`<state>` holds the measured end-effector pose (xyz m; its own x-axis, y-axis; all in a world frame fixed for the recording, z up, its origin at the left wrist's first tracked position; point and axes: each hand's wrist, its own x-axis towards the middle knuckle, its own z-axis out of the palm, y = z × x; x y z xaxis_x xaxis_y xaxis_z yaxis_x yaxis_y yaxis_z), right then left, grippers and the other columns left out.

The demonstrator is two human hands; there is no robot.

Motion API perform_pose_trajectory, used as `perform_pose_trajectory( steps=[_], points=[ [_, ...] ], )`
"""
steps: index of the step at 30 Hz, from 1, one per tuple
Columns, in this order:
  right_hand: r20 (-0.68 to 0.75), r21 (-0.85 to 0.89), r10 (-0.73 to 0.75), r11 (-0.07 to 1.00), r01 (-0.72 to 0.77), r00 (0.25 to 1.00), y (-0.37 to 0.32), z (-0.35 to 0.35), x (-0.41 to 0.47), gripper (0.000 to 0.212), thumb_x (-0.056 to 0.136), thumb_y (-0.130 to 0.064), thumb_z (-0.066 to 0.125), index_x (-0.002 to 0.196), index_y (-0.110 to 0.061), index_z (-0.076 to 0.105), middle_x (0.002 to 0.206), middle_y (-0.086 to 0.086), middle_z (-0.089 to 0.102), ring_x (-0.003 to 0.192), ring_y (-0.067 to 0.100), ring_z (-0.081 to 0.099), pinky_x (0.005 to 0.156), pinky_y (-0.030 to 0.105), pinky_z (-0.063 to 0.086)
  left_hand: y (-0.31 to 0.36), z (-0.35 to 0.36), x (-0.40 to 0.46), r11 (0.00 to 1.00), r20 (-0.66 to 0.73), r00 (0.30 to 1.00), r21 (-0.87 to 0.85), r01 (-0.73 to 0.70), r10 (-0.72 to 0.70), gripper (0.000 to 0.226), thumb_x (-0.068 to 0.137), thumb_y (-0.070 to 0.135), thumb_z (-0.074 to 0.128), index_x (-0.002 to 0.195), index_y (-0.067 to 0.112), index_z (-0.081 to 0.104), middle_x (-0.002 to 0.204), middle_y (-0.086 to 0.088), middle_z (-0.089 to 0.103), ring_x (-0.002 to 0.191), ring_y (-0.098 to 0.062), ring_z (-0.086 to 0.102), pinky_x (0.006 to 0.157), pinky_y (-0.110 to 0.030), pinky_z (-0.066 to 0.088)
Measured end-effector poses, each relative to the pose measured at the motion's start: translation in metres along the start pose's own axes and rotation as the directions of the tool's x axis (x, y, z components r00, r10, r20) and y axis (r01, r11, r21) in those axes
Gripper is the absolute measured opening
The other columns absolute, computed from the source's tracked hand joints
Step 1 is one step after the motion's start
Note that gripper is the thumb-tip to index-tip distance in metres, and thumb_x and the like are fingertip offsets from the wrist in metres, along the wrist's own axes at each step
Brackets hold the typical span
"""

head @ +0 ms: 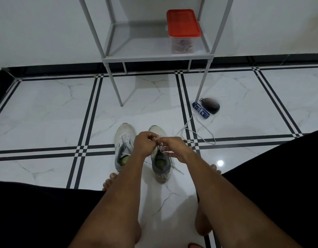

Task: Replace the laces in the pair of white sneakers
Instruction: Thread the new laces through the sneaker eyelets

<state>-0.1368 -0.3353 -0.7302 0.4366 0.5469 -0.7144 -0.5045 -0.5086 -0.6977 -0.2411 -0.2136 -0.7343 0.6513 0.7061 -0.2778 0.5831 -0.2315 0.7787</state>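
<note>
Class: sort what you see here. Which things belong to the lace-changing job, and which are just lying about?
Part of the job:
- left white sneaker, unlaced
- right white sneaker
- white lace pinched by left hand and right hand
- loose white lace on the tiled floor

Lying about:
- red-lidded clear plastic box
- grey metal shelf
- blue tube
- dark rounded pouch

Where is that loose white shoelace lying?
In the head view, the loose lace lies on the tiled floor to the right of the sneakers, running up toward the blue bottle near the rack's leg.
</note>
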Motion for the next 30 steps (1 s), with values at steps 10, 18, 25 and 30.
perform_pose_trajectory(
  steps=[10, 18, 25, 30],
  points=[
    [-0.096, 0.111, 0.034, 0.994, -0.023, 0.995, 0.000, -0.001, 0.000, 0.016, 0.090, -0.017, 0.071, 0.099, -0.010, 0.082, 0.084, -0.001, 0.075, 0.071, 0.010, 0.064, 0.079, 0.030, 0.051, 0.007, -0.002, 0.004, 0.979, 0.023, 0.997, 0.185, -0.083, 0.080, 0.015, 0.079, 0.020, 0.084, 0.071, 0.022, 0.072, 0.075, 0.008, 0.072, 0.076, -0.013, 0.069, 0.067, -0.025, 0.049],
    [-0.065, -0.051, -0.027, 0.998, 0.024, 0.998, -0.010, -0.009, -0.001, 0.014, 0.084, -0.006, 0.077, 0.097, -0.006, 0.082, 0.081, 0.004, 0.079, 0.069, 0.011, 0.067, 0.070, 0.027, 0.053, 0.002, -0.003, 0.015, 0.990, 0.231, 0.962, 0.021, 0.141, -0.142, 0.046, 0.050, 0.033, 0.100, 0.089, 0.028, 0.075, 0.092, -0.005, 0.077, 0.089, -0.024, 0.075, 0.082, -0.041, 0.065],
    [-0.032, -0.348, -0.181, 0.924, 0.158, 0.983, -0.010, -0.015, -0.001, 0.007, 0.084, -0.003, 0.080, 0.085, -0.009, 0.081, 0.072, -0.005, 0.076, 0.060, 0.012, 0.066, 0.056, 0.019, 0.051, -0.009, 0.002, -0.001, 0.926, 0.140, 0.980, 0.367, 0.085, -0.145, 0.040, 0.075, 0.060, 0.080, 0.074, 0.020, 0.073, 0.076, 0.000, 0.073, 0.076, -0.022, 0.070, 0.068, -0.034, 0.056],
    [-0.036, -0.384, -0.237, 0.900, 0.206, 0.971, -0.002, -0.016, 0.002, 0.005, 0.083, -0.003, 0.081, 0.087, -0.006, 0.082, 0.077, -0.001, 0.078, 0.070, 0.010, 0.070, 0.060, 0.020, 0.055, -0.009, 0.006, -0.005, 0.971, 0.210, 0.955, 0.154, 0.181, -0.212, 0.030, 0.088, 0.034, 0.077, 0.068, 0.015, 0.067, 0.068, -0.002, 0.062, 0.064, -0.021, 0.054, 0.063, -0.029, 0.041]
  ],
)
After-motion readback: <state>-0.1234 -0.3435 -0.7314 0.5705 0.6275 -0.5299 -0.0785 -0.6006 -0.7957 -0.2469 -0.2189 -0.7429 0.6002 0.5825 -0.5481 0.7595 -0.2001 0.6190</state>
